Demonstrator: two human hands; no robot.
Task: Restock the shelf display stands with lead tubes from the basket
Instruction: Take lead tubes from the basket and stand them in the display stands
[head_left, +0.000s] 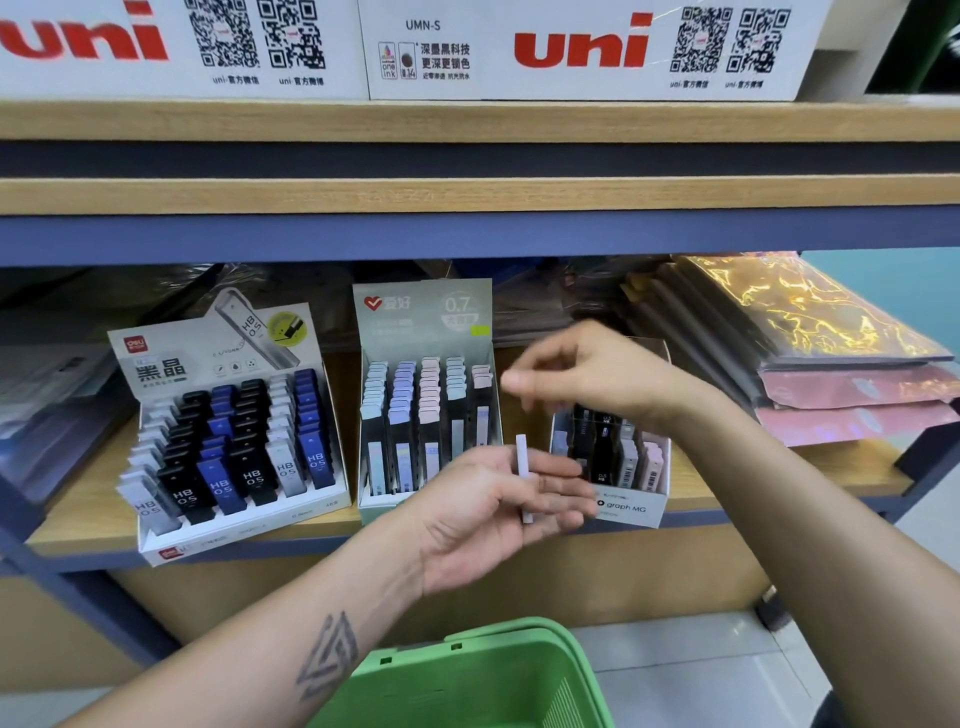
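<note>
Three display stands sit on the wooden shelf: a left stand (228, 447) with black, blue and grey HB 0.5 tubes, a middle 0.7 stand (426, 410) with pastel-capped tubes, and a small right stand (623, 462) marked graph MG. My left hand (498, 504) is palm up in front of the middle stand and holds a pale lead tube (523, 470) upright between its fingers. My right hand (582, 374) hovers blurred above the right stand, fingers loosely bent, holding nothing that I can see. The green basket (467, 675) is below, its contents hidden.
Stacked glossy gold and pink folders (810, 343) lie on the shelf at the right. Wrapped dark packages (47, 389) fill the left end. White uni boxes (571, 47) stand on the upper shelf. Tiled floor (727, 670) shows beside the basket.
</note>
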